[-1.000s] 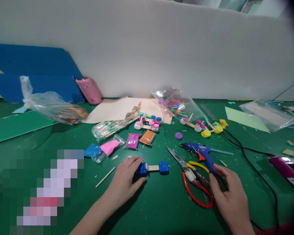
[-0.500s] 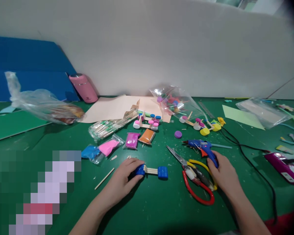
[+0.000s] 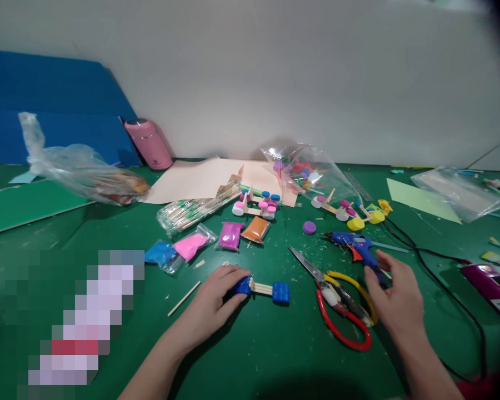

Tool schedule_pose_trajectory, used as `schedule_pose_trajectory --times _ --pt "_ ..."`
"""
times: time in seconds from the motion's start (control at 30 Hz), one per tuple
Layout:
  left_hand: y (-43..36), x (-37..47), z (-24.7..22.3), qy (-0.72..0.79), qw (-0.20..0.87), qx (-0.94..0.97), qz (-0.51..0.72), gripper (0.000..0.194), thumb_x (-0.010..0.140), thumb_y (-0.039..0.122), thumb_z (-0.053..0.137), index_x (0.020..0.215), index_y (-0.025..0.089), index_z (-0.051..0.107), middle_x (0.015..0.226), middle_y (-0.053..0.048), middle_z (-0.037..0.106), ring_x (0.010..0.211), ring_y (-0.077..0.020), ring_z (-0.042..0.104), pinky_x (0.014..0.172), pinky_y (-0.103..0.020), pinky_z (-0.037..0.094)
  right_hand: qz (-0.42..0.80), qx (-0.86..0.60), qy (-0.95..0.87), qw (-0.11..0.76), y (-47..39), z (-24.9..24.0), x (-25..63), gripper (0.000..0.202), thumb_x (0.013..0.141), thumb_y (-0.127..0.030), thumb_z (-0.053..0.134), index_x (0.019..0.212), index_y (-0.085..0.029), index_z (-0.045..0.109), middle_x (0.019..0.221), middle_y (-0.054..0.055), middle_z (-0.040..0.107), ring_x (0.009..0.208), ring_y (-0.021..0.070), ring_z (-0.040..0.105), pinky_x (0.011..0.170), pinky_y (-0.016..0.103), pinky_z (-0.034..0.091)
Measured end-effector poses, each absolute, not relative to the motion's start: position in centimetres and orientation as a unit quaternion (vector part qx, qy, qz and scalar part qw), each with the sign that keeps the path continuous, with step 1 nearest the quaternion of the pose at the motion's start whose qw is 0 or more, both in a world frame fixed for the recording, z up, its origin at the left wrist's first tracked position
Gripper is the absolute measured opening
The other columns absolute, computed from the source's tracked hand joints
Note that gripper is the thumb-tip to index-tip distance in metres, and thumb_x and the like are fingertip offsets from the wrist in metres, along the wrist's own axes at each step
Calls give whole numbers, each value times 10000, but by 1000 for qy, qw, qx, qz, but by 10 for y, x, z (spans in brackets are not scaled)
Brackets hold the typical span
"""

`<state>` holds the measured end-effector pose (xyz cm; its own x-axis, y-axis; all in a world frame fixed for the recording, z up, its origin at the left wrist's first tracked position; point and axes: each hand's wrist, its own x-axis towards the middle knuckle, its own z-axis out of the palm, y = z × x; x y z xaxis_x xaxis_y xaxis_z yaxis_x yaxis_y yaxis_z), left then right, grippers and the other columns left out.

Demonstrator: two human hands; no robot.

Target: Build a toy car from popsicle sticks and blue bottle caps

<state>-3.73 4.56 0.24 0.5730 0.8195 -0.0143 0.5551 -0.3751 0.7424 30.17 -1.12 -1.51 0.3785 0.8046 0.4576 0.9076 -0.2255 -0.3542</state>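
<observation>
My left hand (image 3: 216,297) is closed round one blue end of a small piece made of pale wooden sticks (image 3: 263,289) with a blue block (image 3: 280,293) at the other end. The piece lies low at the table. My right hand (image 3: 400,300) is at the handle of a blue glue gun (image 3: 345,240), its thumb and fingers apart; whether a fingertip touches the handle I cannot tell. The gun lies on its side with a clear glue stick in its back. Left of that hand lie scissors (image 3: 308,264) with red and yellow handles.
Bagged wooden sticks (image 3: 195,211), a purple packet (image 3: 230,235), an orange packet (image 3: 256,229) and small wheeled models (image 3: 254,209) lie behind. A loose stick (image 3: 184,298) is left of my hand. A black cord (image 3: 450,291) and purple power strip (image 3: 489,286) are at right.
My right hand has loosened from the glue gun's handle, its fingers spreading. My left hand keeps its hold on the blue-ended piece. The whole view has shifted slightly.
</observation>
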Motion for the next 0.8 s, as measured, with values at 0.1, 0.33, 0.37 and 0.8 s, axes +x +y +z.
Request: schedule_pose_trajectory --times 0.1,0.33,0.37,0.8 --pt "46 -37 3 426 362 809 182 309 843 251 437 1144 224 504 1135 -63 549 1080 -197 449 952 -351 337 -63 -737 -584 335 -15 -7 279 335 779 -324 492 1060 -146 529 944 111 570 857 243 552 742 385 458" --pt "45 -38 1 426 362 808 185 338 830 234 455 1167 231 488 1136 -67 532 1079 -195 458 947 -347 354 64 -670 -631 385 -15 -4 225 279 794 -248 506 1068 -194 510 1011 92 557 911 224 545 766 370 464" --pt "45 -38 1 429 362 806 188 355 819 232 473 1175 232 483 1147 -69 525 1088 -197 455 954 -349 350 78 -663 -636 387 -15 -4 218 281 796 -240 504 1074 -199 506 1011 89 554 910 222 544 759 369 465" --pt "48 -71 20 514 196 818 170 296 824 287 433 1062 182 575 1062 -97 583 965 -216 553 835 -334 450 90 -620 -648 433 -13 -17 194 269 795 -156 500 1061 -185 507 960 85 546 877 216 527 732 370 450"
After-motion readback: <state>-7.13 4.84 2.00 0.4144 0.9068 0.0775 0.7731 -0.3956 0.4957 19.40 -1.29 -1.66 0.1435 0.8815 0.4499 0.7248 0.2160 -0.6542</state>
